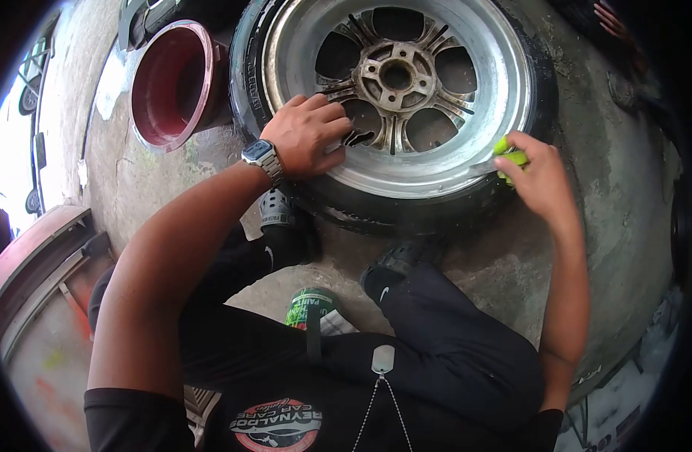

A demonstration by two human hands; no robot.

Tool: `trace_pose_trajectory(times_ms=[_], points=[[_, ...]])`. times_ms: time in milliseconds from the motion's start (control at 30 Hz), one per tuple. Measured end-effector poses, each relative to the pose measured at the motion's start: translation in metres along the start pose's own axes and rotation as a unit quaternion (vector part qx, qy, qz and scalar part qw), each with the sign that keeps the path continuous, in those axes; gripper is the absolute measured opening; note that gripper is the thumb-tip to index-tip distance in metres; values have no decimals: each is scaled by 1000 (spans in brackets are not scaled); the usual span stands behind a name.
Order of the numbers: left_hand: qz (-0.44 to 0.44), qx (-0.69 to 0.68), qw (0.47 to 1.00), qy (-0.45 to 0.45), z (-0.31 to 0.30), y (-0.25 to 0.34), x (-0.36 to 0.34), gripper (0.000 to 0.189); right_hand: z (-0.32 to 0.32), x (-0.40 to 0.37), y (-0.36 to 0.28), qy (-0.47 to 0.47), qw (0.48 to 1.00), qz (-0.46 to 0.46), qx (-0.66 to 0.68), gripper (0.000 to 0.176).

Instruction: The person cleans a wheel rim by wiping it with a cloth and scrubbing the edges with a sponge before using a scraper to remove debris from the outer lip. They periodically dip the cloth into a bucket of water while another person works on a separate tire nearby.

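A silver alloy wheel (455, 169) with a black tire (391, 215) around it lies in front of me, its hub facing the camera. My left hand (304, 135), with a watch on the wrist, rests at the rim's lower left edge, its fingers curled; a small pale item, too hidden to name, shows by the fingertips. At the rim's lower right edge, my right hand (538, 173) grips a lime-green scraper (515, 157), whose flat blade touches the inside of the rim.
A red bucket (161, 124) stands left of the tire. Between my legs is a green can (308, 305) beside a folded cloth (335, 324). A curved painted panel (29, 264) lies at the left. Another person's hand (611, 19) shows at the upper right.
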State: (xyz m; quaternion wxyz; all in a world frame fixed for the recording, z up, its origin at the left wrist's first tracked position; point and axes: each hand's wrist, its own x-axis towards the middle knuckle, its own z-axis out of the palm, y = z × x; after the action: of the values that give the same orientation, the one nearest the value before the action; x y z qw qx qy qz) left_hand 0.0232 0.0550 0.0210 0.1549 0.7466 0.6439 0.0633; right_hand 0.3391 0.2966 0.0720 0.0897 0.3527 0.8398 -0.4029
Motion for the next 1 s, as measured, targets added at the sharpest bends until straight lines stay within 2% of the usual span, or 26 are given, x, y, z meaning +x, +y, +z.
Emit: trace_pose_trajectory(times_ms=[67,167,267,300,333,433,467,533,600,633,800,867,933,1000], points=[[-1,6,1000,-5,0,0,0,35,3,-4,0,-12,1000,13,10,21],[2,10,1000,0,0,0,0,36,30,-9,-22,-29,999,-19,-12,20],[-1,7,1000,-3,0,0,-1,37,18,-6,-9,3,1000,-20,14,20],[-4,3,1000,-5,0,0,-1,37,8,-4,-4,-5,1000,23,5,19],[-8,-1,1000,-6,0,0,-1,38,2,-6,-5,7,1000,-6,8,18],[-8,5,1000,-3,1,1,-1,36,28,-10,-8,-36,997,4,70,21],[-8,7,1000,-3,1,1,-1,36,36,-13,-20,-1,997,-50,-64,23],[-14,6,1000,-6,0,2,-1,36,32,-10,-31,-40,999,3,21,23],[-12,6,1000,-8,0,2,-2,36,19,-7,-21,-8,998,-30,-46,22],[-10,6,1000,-3,0,1,-2,36,10,-6,-21,-27,999,16,-17,22],[-8,11,1000,4,3,1,-2,36,44,-13,-29,-12,999,-38,-23,22],[-7,11,1000,6,2,0,-3,35,38,-12,-33,-38,999,-18,13,23],[-10,8,1000,0,2,1,-3,35,24,-8,-11,-13,999,-22,-25,24],[-13,7,1000,-1,2,0,-3,35,20,-11,-11,-12,1000,3,8,24]])
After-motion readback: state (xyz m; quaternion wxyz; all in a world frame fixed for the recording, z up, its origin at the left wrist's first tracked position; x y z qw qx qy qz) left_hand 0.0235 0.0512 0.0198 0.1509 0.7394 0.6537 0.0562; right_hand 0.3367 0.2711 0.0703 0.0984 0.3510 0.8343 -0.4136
